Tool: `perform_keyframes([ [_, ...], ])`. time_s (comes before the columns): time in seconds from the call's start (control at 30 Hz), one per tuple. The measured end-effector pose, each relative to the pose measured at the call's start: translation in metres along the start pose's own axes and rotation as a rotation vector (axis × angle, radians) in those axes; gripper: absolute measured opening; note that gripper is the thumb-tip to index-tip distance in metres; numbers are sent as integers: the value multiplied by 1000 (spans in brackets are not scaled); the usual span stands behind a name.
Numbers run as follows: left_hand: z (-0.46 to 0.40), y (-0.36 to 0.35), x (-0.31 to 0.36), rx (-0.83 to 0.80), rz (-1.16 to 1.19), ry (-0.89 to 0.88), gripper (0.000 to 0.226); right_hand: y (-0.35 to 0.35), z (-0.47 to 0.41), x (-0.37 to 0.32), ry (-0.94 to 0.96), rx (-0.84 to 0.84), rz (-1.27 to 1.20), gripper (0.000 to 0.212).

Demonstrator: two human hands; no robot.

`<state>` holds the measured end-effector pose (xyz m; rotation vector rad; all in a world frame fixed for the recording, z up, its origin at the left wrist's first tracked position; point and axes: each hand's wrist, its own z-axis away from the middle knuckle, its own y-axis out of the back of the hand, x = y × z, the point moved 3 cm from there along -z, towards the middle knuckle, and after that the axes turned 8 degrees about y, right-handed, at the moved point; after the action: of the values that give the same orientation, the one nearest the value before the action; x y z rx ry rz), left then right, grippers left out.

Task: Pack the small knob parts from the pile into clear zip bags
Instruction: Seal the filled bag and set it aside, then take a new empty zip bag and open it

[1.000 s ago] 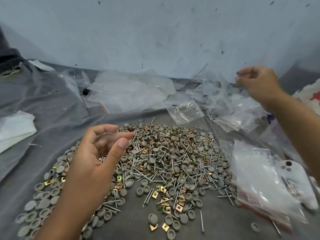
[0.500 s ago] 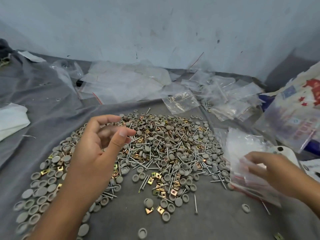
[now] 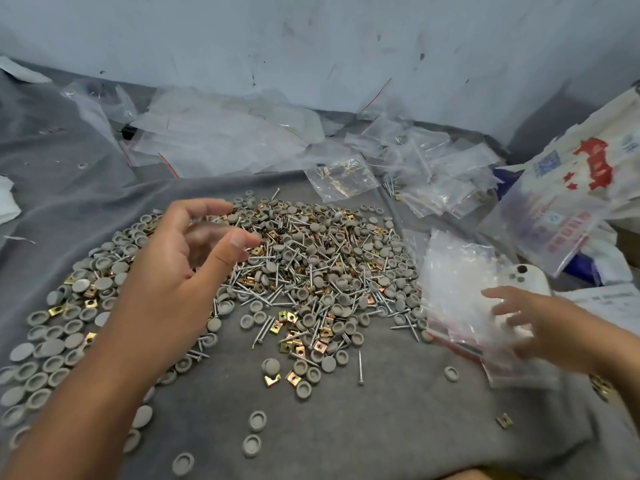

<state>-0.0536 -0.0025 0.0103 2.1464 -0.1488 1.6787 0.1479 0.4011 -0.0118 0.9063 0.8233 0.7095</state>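
A wide pile [image 3: 311, 265] of small grey knob caps, silver screws and brass clips lies on a grey cloth [image 3: 381, 427]. My left hand [image 3: 166, 282] hovers over the pile's left half, fingers loosely curved and thumb out, with nothing visible in it. At the right, my right hand [image 3: 547, 327] has its fingers spread on a stack of empty clear zip bags [image 3: 457, 289] with red seal strips. Stray caps lie along the near edge of the pile.
Filled small zip bags [image 3: 433, 174] are heaped at the back right. Larger clear bags [image 3: 214, 133] lie along the wall behind the pile. A printed white sack [image 3: 571, 188] and a white device [image 3: 526, 275] sit at the right.
My right hand came down from the filled bags at the back right onto the stack of empty bags. My left hand has stayed over the pile.
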Motion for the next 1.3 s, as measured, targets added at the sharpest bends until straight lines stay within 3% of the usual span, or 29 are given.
perform_keyframes([
  [0.13,3,-1,-1,-12,8,-2,43,19,7,6,126,272,-5,62],
  [0.23,3,0,-3,-11,15,1,40,12,13,-5,114,88,144,80],
  [0.27,3,0,-3,-9,16,-2,40,7,14,-8,104,51,175,71],
  [0.33,4,0,-1,-7,17,-6,40,4,11,-4,176,139,176,38],
  [0.47,6,3,-4,-19,-4,17,38,19,17,3,170,323,101,12],
  [0.5,6,5,-5,-25,-11,30,37,26,20,5,180,329,44,12],
  [0.57,5,6,-8,-42,-25,46,36,44,28,11,212,425,-38,49],
  [0.6,4,7,-9,-48,-31,52,36,51,30,9,238,480,-51,57],
  [0.77,5,-2,-8,-89,-67,62,39,62,35,-73,307,559,-157,51],
  [0.9,8,-27,0,-250,0,118,37,37,15,-155,549,449,-548,25],
  [1.0,9,-38,2,-360,60,162,28,11,-3,-206,606,362,-697,24],
  [1.13,1,-25,1,-259,138,210,14,-19,-24,-242,598,338,-834,21],
  [1.23,-3,-9,-1,-131,102,193,11,-37,-28,-251,558,478,-874,7],
  [1.3,-5,0,-5,-38,20,167,16,-48,-23,-260,594,601,-817,10],
])
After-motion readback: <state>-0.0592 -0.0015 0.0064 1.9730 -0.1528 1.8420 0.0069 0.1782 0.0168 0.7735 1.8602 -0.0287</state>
